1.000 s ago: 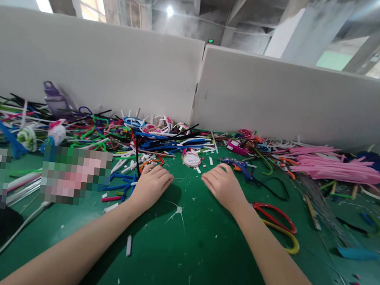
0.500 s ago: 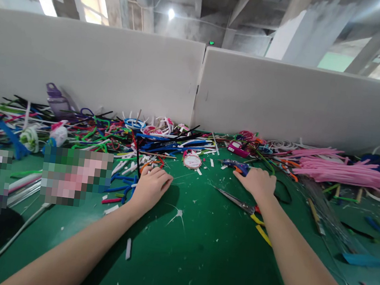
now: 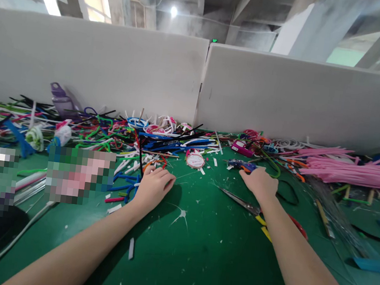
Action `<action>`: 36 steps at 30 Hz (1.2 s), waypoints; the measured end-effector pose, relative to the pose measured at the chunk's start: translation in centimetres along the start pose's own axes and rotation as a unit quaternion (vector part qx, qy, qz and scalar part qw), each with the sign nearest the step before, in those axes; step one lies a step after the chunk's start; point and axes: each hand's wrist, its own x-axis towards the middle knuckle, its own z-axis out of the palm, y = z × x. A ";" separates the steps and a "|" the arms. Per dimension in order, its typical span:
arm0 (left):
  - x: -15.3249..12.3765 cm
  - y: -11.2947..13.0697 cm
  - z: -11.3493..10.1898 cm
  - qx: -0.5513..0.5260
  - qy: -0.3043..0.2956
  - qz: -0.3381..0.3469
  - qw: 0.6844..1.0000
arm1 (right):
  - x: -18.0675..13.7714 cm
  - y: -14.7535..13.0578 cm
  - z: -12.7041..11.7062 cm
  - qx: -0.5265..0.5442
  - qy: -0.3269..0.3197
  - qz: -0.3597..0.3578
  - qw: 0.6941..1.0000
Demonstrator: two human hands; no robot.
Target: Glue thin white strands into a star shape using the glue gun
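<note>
My left hand [image 3: 154,185] rests palm down on the green mat [image 3: 197,254], fingers loosely curled, at the edge of a heap of coloured pipe cleaners [image 3: 162,141]. It holds nothing that I can see. My right hand [image 3: 260,182] lies further right, fingers reaching onto a blue and orange glue gun [image 3: 240,165]. Scissors with red and yellow handles [image 3: 247,206] lie partly under my right forearm. A small round pink and white piece [image 3: 195,160] sits between the hands.
White partition boards [image 3: 116,68] wall off the back of the table. A bundle of pink pipe cleaners [image 3: 349,169] lies at the right. A purple bottle [image 3: 62,99] stands at the back left. A black loop [image 3: 289,194] lies beside my right hand.
My right hand moved right from the mat's middle to the glue gun. The scissors now show their blades. The left hand stayed put.
</note>
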 end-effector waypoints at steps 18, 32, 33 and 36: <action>-0.1 0.1 0.1 -0.059 -0.015 -0.056 0.997 | -5.5 -1.4 1.6 0.116 0.169 -0.189 0.960; -0.3 0.0 -0.2 -0.048 -0.023 -0.069 0.996 | -5.6 -1.1 2.2 0.148 0.241 -0.254 0.925; -0.3 0.0 -0.2 -0.049 -0.023 -0.066 0.996 | -5.7 -1.1 2.1 0.149 0.243 -0.257 0.923; -0.3 -0.1 -0.2 -0.052 -0.028 -0.071 0.996 | -5.9 -1.2 2.0 0.155 0.240 -0.266 0.921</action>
